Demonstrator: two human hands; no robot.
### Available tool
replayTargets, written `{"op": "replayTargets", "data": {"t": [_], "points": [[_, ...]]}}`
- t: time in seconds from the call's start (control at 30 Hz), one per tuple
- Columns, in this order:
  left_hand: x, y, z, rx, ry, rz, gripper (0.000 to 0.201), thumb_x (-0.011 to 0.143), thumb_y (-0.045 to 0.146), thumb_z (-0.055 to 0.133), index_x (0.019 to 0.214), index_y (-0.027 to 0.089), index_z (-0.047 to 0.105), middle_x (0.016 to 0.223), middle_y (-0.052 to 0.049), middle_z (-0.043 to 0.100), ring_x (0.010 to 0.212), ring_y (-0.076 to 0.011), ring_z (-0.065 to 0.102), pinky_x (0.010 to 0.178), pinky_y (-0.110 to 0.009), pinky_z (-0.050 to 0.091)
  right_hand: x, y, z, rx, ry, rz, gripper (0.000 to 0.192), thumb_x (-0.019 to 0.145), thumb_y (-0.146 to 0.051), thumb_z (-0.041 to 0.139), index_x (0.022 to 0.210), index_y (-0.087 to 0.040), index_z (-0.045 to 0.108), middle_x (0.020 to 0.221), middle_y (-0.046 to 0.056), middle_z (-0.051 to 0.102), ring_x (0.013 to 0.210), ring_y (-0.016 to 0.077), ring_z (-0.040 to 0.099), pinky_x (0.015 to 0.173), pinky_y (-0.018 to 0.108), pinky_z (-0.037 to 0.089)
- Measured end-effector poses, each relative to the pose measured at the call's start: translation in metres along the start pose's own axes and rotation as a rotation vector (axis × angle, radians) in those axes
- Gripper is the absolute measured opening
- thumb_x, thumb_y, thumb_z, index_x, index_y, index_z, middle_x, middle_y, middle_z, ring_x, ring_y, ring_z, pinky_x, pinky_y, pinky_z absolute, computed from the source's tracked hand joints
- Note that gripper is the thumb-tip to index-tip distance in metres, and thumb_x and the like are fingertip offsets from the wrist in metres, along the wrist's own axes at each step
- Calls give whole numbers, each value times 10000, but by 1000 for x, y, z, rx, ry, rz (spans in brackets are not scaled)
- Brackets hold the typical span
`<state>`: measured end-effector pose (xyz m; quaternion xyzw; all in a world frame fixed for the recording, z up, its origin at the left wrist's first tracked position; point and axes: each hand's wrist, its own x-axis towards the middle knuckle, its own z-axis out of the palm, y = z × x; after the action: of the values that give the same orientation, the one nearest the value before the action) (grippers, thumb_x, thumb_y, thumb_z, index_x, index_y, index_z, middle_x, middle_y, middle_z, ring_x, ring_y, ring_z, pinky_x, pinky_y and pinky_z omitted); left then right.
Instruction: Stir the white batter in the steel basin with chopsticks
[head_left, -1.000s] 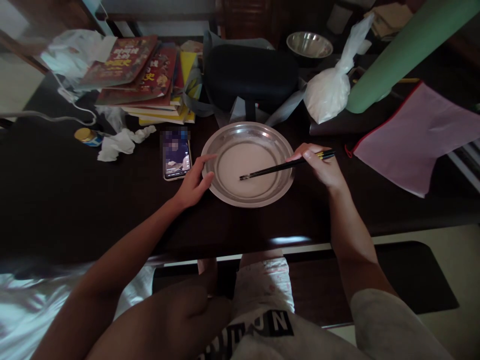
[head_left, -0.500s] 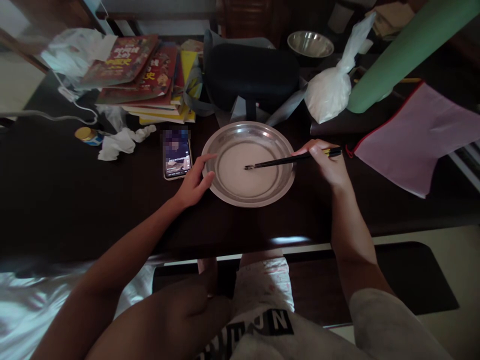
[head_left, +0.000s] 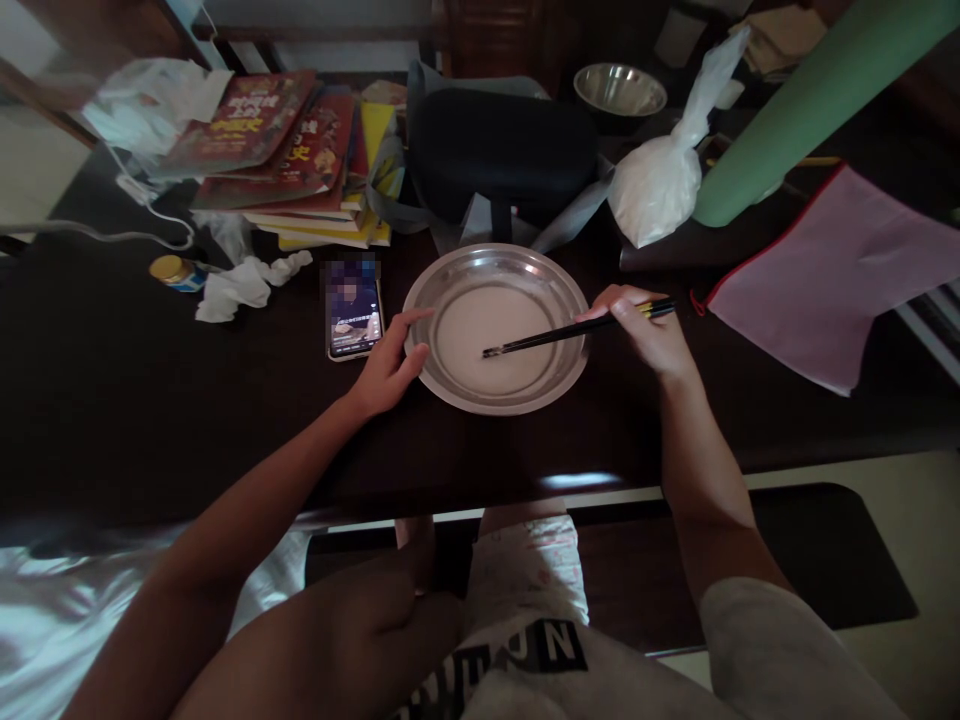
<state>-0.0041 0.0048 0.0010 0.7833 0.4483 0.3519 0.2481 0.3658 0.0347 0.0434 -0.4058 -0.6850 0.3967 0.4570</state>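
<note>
A wide stainless steel basin (head_left: 499,402) sits on the dark table in front of me, with a whitish layer (head_left: 487,325) across its bottom; I cannot tell if it is powder or liquid. My left hand (head_left: 391,360) grips the basin's left rim, its thumb and fingers reaching over the edge. In my right hand (head_left: 645,325) is a pair of black chopsticks (head_left: 555,334) with yellow bands near the top. They slant down to the left, and their whitened tips touch the white layer left of the basin's middle.
A lit phone (head_left: 354,310) lies left of the basin, near crumpled tissue (head_left: 240,288) and a small jar (head_left: 176,272). Behind are stacked books (head_left: 277,150), a black case (head_left: 502,145), a tied bag of white powder (head_left: 656,190) and another metal bowl (head_left: 621,90). Right lies a pink cloth (head_left: 832,270).
The chopstick tips have moved slightly left and toward me through the white layer, my right hand shifting a little left with them. My left hand and the basin stay put.
</note>
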Motion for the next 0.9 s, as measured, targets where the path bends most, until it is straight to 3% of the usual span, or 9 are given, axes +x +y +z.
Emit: {"op": "replayTargets", "data": {"t": [0.1,0.23,0.43,0.6,0.77,0.9], "points": [[0,1,0,-5,7,-2,608,998,650,363,1406,213,473,1321,-135,598,1205,-295,590,1056,-478,486,0,-1,1,-18,-20,-11,330,892,-571,625,840,-289,788,859,11,788,906,218,754,890,410,601],[0,3,0,-10,-9,-12,608,1000,648,357,1410,211,467,1374,-139,575,1250,-303,569,1084,-483,470,0,1,-2,11,111,-1,311,906,-555,613,814,-311,783,783,6,773,811,222,755,828,420,607],[0,2,0,-6,0,0,593,1006,626,364,1411,206,467,1355,-139,583,1246,-305,572,1089,-489,466,0,1,0,-10,-31,-31,307,909,-543,617,845,-300,794,848,6,787,875,213,752,859,400,600],[0,1,0,-7,-2,-2,583,1004,624,365,1413,221,467,1363,-135,579,1239,-308,575,1070,-493,478,0,2,-3,1,126,-3,315,906,-561,608,807,-317,780,789,6,779,806,221,750,838,422,608],[0,0,0,-10,5,1,578,1005,621,372,1410,220,470,1334,-133,590,1220,-299,585,1068,-485,479,0,0,0,-9,-55,-23,302,913,-540,611,841,-308,790,858,3,790,889,213,754,877,403,607],[0,-1,1,-15,3,1,583,1003,623,374,1414,221,467,1353,-134,583,1233,-304,578,1079,-493,471,0,0,-2,-18,83,-12,321,909,-561,605,820,-308,782,811,3,778,855,222,755,870,423,609]]}}
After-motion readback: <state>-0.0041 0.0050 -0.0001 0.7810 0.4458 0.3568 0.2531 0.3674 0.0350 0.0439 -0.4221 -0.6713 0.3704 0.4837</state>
